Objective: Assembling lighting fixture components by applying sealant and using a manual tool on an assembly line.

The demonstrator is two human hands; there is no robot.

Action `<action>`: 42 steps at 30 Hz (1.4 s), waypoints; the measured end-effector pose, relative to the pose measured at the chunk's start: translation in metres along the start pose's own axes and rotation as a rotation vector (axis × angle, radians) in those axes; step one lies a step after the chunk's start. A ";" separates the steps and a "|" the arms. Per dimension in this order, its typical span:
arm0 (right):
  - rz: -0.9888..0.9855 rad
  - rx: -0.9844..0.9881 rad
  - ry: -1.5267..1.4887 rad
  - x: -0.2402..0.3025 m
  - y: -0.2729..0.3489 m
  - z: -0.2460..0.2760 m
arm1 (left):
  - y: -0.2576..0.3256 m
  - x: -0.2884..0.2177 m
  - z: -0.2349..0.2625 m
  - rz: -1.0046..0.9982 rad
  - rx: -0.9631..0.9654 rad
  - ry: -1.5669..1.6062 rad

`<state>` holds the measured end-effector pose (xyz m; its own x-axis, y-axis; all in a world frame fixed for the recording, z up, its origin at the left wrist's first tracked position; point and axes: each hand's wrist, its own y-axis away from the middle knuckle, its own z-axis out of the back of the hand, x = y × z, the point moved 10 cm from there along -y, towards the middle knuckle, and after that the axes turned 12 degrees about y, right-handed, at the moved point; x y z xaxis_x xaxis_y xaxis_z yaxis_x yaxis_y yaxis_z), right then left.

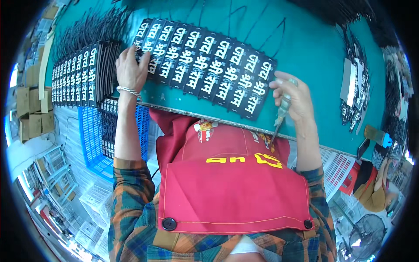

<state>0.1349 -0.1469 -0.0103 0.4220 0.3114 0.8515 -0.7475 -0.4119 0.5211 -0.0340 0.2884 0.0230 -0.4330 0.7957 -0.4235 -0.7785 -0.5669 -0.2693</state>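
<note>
A fanned row of black cards with white symbols (209,65) lies overlapping across the teal table (314,56). My left hand (131,67) rests flat on the left end of that row, fingers spread, a silver bangle on the wrist. My right hand (293,97) sits at the row's right end and grips a small screwdriver-like tool (279,120) with a clear handle, its tip pointing down past the table's near edge. I wear a red apron (231,183) over a plaid shirt.
A dense upright stack of the same black cards (83,76) stands at the table's left. More cards with strings (353,91) lie at the right. A blue crate (94,135) holding cards sits below the table on the left. Cardboard boxes (32,111) at far left.
</note>
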 end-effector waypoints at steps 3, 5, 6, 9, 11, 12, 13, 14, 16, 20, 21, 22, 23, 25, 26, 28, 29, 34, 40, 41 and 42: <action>-0.007 -0.014 -0.031 0.000 -0.011 0.003 | -0.005 0.010 0.009 0.071 -0.001 0.124; 0.005 -0.009 0.003 0.003 -0.014 0.008 | -0.006 0.016 0.014 0.142 -0.018 0.204; 0.009 0.004 0.006 0.006 -0.015 0.005 | -0.005 0.021 0.019 0.150 -0.028 0.197; 0.016 -0.073 0.114 0.016 -0.014 0.008 | 0.001 0.032 0.026 0.286 0.016 0.493; 0.022 -0.060 0.171 0.016 -0.012 0.006 | 0.011 0.040 0.019 0.406 0.106 0.625; 0.031 -0.050 0.174 0.019 -0.010 0.002 | 0.015 0.039 0.020 0.418 0.103 0.681; 0.056 -0.082 0.244 0.025 -0.006 0.001 | 0.022 0.040 0.019 0.459 0.107 0.729; 0.080 -0.114 0.314 0.030 -0.003 0.001 | 0.029 0.039 0.020 0.481 0.122 0.800; 0.091 -0.135 0.321 0.033 -0.005 0.007 | 0.041 0.023 0.019 0.546 0.184 1.124; 0.142 -0.244 0.265 0.028 -0.020 0.028 | 0.054 -0.014 0.029 0.506 0.245 1.246; 0.176 -0.286 0.231 0.034 -0.019 0.034 | 0.058 -0.022 0.042 0.473 0.200 1.267; 0.179 -0.262 0.217 0.039 -0.020 0.034 | 0.063 -0.027 0.052 0.450 0.156 1.283; 0.198 -0.252 0.215 0.045 -0.023 0.038 | 0.066 -0.030 0.063 0.427 0.110 1.297; 0.096 -0.173 0.302 0.040 -0.040 0.030 | 0.074 -0.026 0.065 0.431 0.067 1.367; 0.094 -0.178 0.281 0.044 -0.038 0.028 | 0.078 -0.024 0.063 0.451 0.026 1.367; 0.013 -0.116 0.246 0.030 -0.048 0.042 | 0.084 -0.015 0.060 0.446 0.050 1.283; -0.018 -0.065 0.281 0.028 -0.052 0.043 | 0.086 -0.017 0.062 0.467 0.065 1.243; 0.078 0.053 0.341 0.052 -0.051 0.038 | 0.100 -0.035 0.092 0.437 -0.124 1.327; 0.288 0.217 0.261 0.124 -0.045 -0.045 | 0.102 0.028 0.167 0.428 -0.417 1.033; 0.280 0.234 0.286 0.137 -0.042 -0.073 | 0.097 0.050 0.180 0.470 -0.425 1.005; 0.311 0.274 0.282 0.152 -0.037 -0.110 | 0.090 0.071 0.198 0.394 -0.428 0.961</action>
<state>0.1703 0.0097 0.0928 0.0166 0.3421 0.9395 -0.6380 -0.7199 0.2734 -0.2249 0.3362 0.1395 0.0590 0.1547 -0.9862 -0.3645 -0.9164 -0.1656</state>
